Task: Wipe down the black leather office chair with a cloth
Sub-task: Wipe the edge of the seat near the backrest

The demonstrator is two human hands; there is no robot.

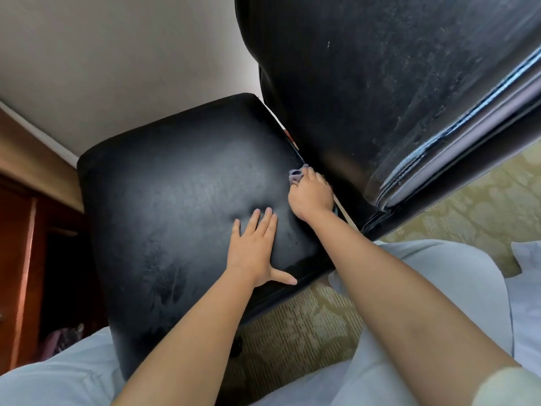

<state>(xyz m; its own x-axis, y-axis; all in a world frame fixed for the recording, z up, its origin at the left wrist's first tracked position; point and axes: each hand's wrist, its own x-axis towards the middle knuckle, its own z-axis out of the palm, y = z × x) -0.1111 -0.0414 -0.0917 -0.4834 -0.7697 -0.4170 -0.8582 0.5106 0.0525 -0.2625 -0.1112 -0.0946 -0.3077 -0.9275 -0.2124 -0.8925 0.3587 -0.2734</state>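
Observation:
The black leather office chair fills the view: its seat [175, 200] lies in front of me and its dusty backrest [380, 83] rises at the upper right. My left hand [254, 244] presses flat on the seat near its right edge, fingers straight, thumb spread toward the seat's rim. My right hand [310, 194] grips a small grey-purple cloth [295, 176] and pushes it into the crease where the seat meets the backrest. Most of the cloth is hidden under the fingers.
Patterned beige carpet [307, 323] lies under the chair. A dark wooden cabinet [26, 244] stands at the left against a pale wall [117, 54]. White bedding [527, 288] shows at the right edge, and my light trousers [439, 273] sit at the lower right.

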